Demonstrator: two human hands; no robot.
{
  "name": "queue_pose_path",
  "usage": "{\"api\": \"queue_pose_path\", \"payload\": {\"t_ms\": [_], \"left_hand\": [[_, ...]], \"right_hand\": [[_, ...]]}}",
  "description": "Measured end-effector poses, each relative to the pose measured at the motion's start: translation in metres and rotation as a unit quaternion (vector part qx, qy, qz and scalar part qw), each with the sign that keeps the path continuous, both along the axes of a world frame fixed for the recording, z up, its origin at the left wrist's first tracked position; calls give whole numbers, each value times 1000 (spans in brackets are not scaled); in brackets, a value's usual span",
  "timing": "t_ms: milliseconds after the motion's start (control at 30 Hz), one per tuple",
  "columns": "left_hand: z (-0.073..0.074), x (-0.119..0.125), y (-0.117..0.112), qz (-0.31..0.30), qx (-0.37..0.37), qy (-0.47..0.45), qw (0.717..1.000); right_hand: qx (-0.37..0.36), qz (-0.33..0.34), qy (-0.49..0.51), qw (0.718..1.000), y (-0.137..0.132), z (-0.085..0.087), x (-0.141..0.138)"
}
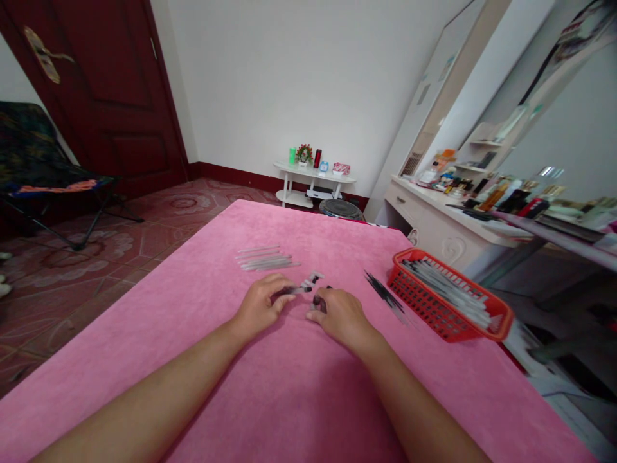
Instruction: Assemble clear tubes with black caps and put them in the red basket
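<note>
Over the middle of the pink cloth, my left hand point(265, 299) pinches a slim grey pen point(299, 290) whose dark end points right. My right hand point(340, 312), a short way to its right, has its fingers closed around a small clear-and-black piece like a pen cap point(315, 302); the fingers partly hide it. Just beyond both hands lie a few small clear and black pen caps point(314, 278). A row of pale grey pen barrels point(267, 261) rests beyond my left hand. To the right are thin black refills point(384, 292) in a loose bunch.
A red plastic basket point(417, 301) full of grey pen-like sticks stands at the cloth's right side. The pink cloth point(270, 399) covers the table. Beyond are a white stand point(284, 168), a dresser point(429, 222) with bottles, and a folding chair point(38, 154) at left.
</note>
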State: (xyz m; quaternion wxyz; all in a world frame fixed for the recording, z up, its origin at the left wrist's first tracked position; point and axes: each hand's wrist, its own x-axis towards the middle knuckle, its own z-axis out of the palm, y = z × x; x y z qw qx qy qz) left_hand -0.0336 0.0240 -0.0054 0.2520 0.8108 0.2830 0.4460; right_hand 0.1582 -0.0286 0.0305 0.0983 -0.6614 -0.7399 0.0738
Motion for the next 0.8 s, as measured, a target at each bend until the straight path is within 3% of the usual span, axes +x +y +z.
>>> {"api": "queue_pose_path", "payload": {"t_ms": [133,233,367,467,600,800], "left_hand": [[0,-1,-1,11,-17,-23,1000],[1,-2,-1,49,-73,-112,990],[7,1,0,30,-192,-291,937],[11,4,0,31,-258,-375,890],[9,6,-1,33,-318,-411,854],[5,7,-1,32,-346,-418,839]], "right_hand": [[2,-6,-18,1000,0,2,-2],[7,-4,32,999,1,1,0],[40,17,121,992,4,0,2],[46,35,155,986,4,0,0],[45,69,182,980,3,1,-4],[65,81,208,973,3,0,-6]]}}
